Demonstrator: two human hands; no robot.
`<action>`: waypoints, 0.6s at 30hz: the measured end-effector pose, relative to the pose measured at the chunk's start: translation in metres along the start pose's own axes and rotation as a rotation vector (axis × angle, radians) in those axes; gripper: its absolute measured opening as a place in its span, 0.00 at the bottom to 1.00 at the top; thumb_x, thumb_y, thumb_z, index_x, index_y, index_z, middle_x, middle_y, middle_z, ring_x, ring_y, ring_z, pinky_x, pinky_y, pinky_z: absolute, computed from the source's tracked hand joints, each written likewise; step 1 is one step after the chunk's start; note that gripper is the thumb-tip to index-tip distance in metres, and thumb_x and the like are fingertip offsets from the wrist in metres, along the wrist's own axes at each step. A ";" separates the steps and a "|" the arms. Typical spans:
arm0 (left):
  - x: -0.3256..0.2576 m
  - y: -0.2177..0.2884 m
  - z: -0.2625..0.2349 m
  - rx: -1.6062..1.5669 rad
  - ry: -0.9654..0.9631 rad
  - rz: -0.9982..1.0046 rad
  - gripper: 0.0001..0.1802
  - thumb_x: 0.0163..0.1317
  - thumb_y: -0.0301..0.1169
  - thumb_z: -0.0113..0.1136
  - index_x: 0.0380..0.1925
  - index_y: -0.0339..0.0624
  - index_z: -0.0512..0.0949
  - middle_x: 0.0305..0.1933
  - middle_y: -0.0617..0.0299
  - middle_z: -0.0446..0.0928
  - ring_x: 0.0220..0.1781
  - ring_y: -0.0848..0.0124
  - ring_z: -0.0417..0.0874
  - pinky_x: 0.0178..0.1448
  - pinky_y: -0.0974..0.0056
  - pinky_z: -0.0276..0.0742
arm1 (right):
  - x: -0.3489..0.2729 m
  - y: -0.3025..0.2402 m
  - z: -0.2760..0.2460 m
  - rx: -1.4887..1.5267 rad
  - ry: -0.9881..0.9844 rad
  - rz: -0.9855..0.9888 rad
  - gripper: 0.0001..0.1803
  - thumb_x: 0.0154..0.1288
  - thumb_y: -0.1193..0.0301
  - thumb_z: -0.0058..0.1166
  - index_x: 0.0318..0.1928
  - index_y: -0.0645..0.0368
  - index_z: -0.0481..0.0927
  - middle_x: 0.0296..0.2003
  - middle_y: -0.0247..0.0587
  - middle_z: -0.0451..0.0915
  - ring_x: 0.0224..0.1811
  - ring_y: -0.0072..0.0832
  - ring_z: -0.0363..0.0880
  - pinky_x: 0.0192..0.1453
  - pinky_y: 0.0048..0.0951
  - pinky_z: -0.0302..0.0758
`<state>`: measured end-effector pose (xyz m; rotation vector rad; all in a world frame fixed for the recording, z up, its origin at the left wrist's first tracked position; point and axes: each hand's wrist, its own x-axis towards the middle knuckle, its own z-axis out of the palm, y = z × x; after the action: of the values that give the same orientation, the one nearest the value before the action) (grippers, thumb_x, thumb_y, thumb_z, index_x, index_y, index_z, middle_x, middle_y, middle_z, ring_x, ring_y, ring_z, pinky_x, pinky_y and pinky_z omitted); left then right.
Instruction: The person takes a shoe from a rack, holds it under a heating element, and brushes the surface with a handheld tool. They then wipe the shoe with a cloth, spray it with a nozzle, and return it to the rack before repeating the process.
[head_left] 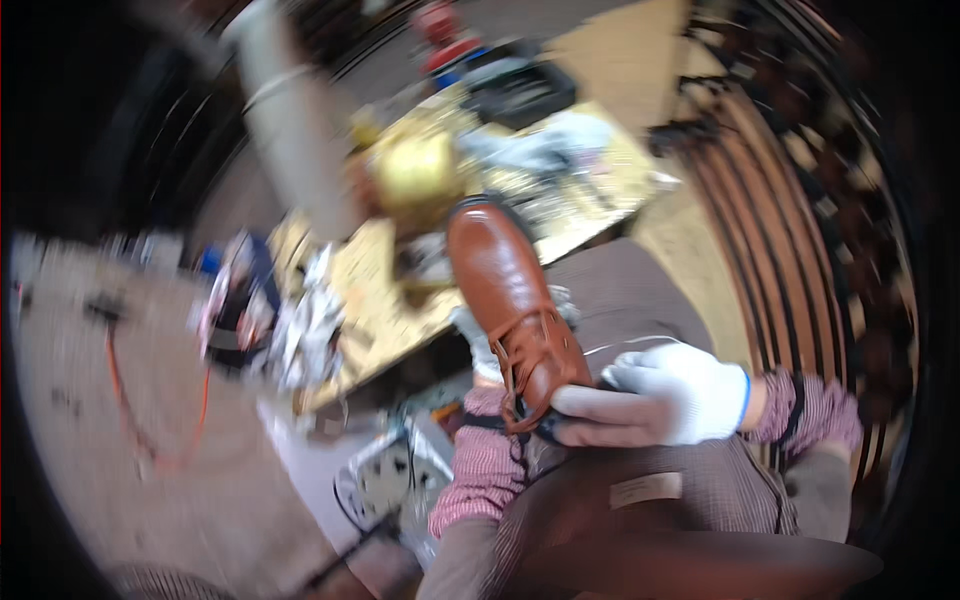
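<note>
A brown leather lace-up shoe (500, 270) is held in front of my body, its toe pointing away and its laces tied. My left hand (478, 340), in a whitish glove, wraps around the shoe from beneath, mostly hidden by it. At the heel end, my right hand (665, 395) grips the shoe's collar. Its white glove has a blue cuff edge and brown-stained fingers. A thin pale strand (630, 340) curves just above the right hand. Checked sleeve covers are on both forearms.
Beyond the shoe stands a cluttered yellowish worktable (370, 270) with a blurred yellow round object (415, 170) and a black tray (520, 95). A grey pipe (290, 110) rises at its left. Racks of shoes (770, 230) line the right. An orange cord (125, 400) lies on the floor.
</note>
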<state>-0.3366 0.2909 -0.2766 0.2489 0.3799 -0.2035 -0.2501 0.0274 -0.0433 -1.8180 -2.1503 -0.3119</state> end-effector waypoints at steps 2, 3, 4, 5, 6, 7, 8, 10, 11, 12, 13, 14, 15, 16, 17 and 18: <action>0.052 -0.006 0.024 0.054 -0.134 0.135 0.55 0.69 0.77 0.36 0.78 0.40 0.59 0.73 0.42 0.71 0.67 0.46 0.78 0.65 0.45 0.83 | -0.002 -0.005 -0.035 0.348 -0.426 0.458 0.24 0.59 0.68 0.57 0.59 0.46 0.81 0.39 0.37 0.82 0.24 0.34 0.76 0.30 0.33 0.76; 0.060 -0.029 0.083 0.208 -0.085 0.204 0.57 0.67 0.79 0.35 0.79 0.43 0.56 0.76 0.44 0.67 0.71 0.47 0.75 0.69 0.45 0.80 | -0.022 -0.006 -0.030 0.174 -0.347 0.481 0.20 0.60 0.66 0.58 0.55 0.47 0.82 0.35 0.37 0.80 0.25 0.36 0.77 0.31 0.35 0.75; 0.052 -0.049 0.148 0.366 -0.056 0.288 0.59 0.65 0.81 0.35 0.81 0.45 0.53 0.79 0.46 0.63 0.75 0.49 0.71 0.73 0.45 0.76 | -0.046 -0.011 -0.026 -0.008 -0.288 0.493 0.16 0.61 0.64 0.59 0.50 0.49 0.84 0.31 0.37 0.79 0.26 0.38 0.78 0.31 0.36 0.75; 0.055 -0.055 0.166 0.563 -0.071 0.267 0.58 0.67 0.79 0.36 0.81 0.46 0.53 0.80 0.47 0.61 0.75 0.51 0.70 0.75 0.46 0.73 | -0.057 -0.019 -0.049 -0.031 -0.220 0.516 0.13 0.62 0.61 0.60 0.45 0.50 0.84 0.30 0.37 0.79 0.27 0.38 0.79 0.32 0.38 0.75; 0.058 -0.063 0.183 0.751 -0.101 0.267 0.56 0.68 0.77 0.37 0.82 0.46 0.52 0.81 0.49 0.60 0.75 0.52 0.69 0.77 0.47 0.70 | -0.068 -0.028 -0.079 -0.061 -0.160 0.522 0.11 0.62 0.59 0.61 0.40 0.50 0.85 0.28 0.36 0.79 0.28 0.38 0.80 0.33 0.40 0.74; 0.055 -0.072 0.205 0.980 -0.141 0.194 0.53 0.71 0.75 0.38 0.82 0.48 0.51 0.79 0.50 0.63 0.73 0.56 0.71 0.79 0.50 0.64 | -0.073 -0.037 -0.108 0.007 0.019 0.633 0.16 0.59 0.54 0.68 0.38 0.52 0.86 0.29 0.37 0.81 0.31 0.38 0.82 0.37 0.40 0.75; 0.056 -0.084 0.215 1.021 -0.251 0.179 0.50 0.74 0.72 0.39 0.83 0.50 0.50 0.78 0.49 0.64 0.68 0.58 0.74 0.76 0.52 0.64 | -0.080 -0.050 -0.138 0.051 0.112 0.734 0.18 0.54 0.54 0.75 0.33 0.53 0.86 0.31 0.37 0.83 0.32 0.38 0.83 0.37 0.38 0.76; 0.057 -0.099 0.225 0.894 -0.313 -0.083 0.47 0.76 0.66 0.42 0.82 0.46 0.53 0.75 0.39 0.65 0.66 0.54 0.77 0.75 0.50 0.68 | -0.089 -0.091 -0.202 0.154 0.146 1.205 0.21 0.50 0.58 0.82 0.31 0.61 0.84 0.26 0.39 0.81 0.28 0.33 0.81 0.33 0.34 0.76; 0.063 -0.102 0.221 0.905 -0.310 -0.095 0.50 0.73 0.70 0.45 0.81 0.45 0.54 0.71 0.34 0.69 0.64 0.49 0.78 0.73 0.50 0.71 | -0.088 -0.110 -0.223 0.327 0.230 1.596 0.23 0.48 0.59 0.83 0.31 0.64 0.83 0.23 0.36 0.79 0.26 0.23 0.77 0.31 0.30 0.74; 0.069 -0.103 0.216 0.846 -0.299 -0.126 0.50 0.73 0.69 0.45 0.81 0.44 0.55 0.69 0.35 0.71 0.62 0.49 0.79 0.70 0.50 0.73 | -0.105 -0.127 -0.231 0.364 0.423 1.770 0.23 0.47 0.61 0.83 0.28 0.65 0.82 0.20 0.32 0.78 0.25 0.16 0.74 0.28 0.29 0.72; 0.070 -0.105 0.213 0.841 -0.281 -0.119 0.50 0.73 0.69 0.46 0.80 0.43 0.56 0.69 0.35 0.71 0.62 0.49 0.79 0.70 0.49 0.74 | -0.117 -0.146 -0.241 0.235 0.345 1.922 0.23 0.48 0.61 0.82 0.28 0.66 0.82 0.19 0.31 0.78 0.23 0.16 0.74 0.26 0.26 0.71; 0.072 -0.109 0.209 0.832 -0.265 -0.115 0.50 0.73 0.69 0.46 0.80 0.43 0.56 0.69 0.34 0.72 0.62 0.49 0.79 0.69 0.49 0.74 | -0.128 -0.165 -0.242 0.221 0.376 2.176 0.21 0.48 0.63 0.80 0.28 0.67 0.83 0.19 0.31 0.77 0.22 0.15 0.74 0.26 0.24 0.72; 0.077 -0.109 0.202 0.813 -0.256 -0.115 0.50 0.73 0.69 0.47 0.79 0.41 0.57 0.69 0.34 0.72 0.62 0.49 0.79 0.69 0.49 0.74 | -0.147 -0.181 -0.241 0.148 0.293 2.281 0.19 0.47 0.65 0.78 0.29 0.68 0.83 0.19 0.30 0.77 0.21 0.16 0.75 0.26 0.22 0.73; 0.076 -0.110 0.202 0.832 -0.231 -0.128 0.49 0.73 0.69 0.46 0.79 0.43 0.58 0.68 0.36 0.72 0.62 0.49 0.79 0.68 0.49 0.75 | -0.163 -0.197 -0.230 0.109 0.354 2.225 0.22 0.52 0.58 0.73 0.29 0.68 0.84 0.18 0.39 0.78 0.19 0.22 0.75 0.25 0.30 0.75; 0.079 -0.111 0.198 0.832 -0.241 -0.157 0.48 0.74 0.68 0.45 0.79 0.45 0.58 0.68 0.37 0.73 0.61 0.49 0.79 0.68 0.49 0.75 | -0.186 -0.212 -0.228 -0.093 -0.037 2.320 0.25 0.49 0.53 0.71 0.28 0.67 0.83 0.18 0.45 0.78 0.18 0.29 0.77 0.26 0.33 0.75; 0.082 -0.113 0.191 0.832 -0.244 -0.185 0.47 0.74 0.68 0.44 0.79 0.46 0.58 0.68 0.38 0.73 0.60 0.49 0.80 0.67 0.50 0.75 | -0.202 -0.222 -0.218 -0.172 -0.145 2.468 0.27 0.44 0.52 0.70 0.26 0.68 0.82 0.18 0.51 0.74 0.18 0.36 0.77 0.27 0.37 0.74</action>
<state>-0.2244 0.1187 -0.1591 0.9993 0.0546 -0.5663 -0.4183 -0.2745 0.0921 -2.7959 1.0575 0.2856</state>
